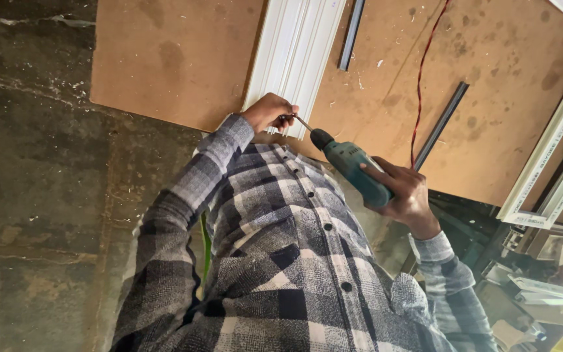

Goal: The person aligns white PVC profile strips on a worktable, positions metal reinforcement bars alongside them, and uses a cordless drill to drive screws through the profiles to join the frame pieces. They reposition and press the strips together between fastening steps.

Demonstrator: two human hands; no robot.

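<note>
Brown bench across upper frame, white moulded strip at centre, left hand pinching drill bit against it, right hand gripping teal drill.

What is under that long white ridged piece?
The white ridged piece lies on a brown board. Its near end is hidden by the left hand, where the drill tip points.

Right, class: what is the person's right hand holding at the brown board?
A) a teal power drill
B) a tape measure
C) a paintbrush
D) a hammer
A: the right hand wraps around the teal power drill, its bit aimed at the end of the white ribbed plastic profile, where the left hand steadies it.
</note>
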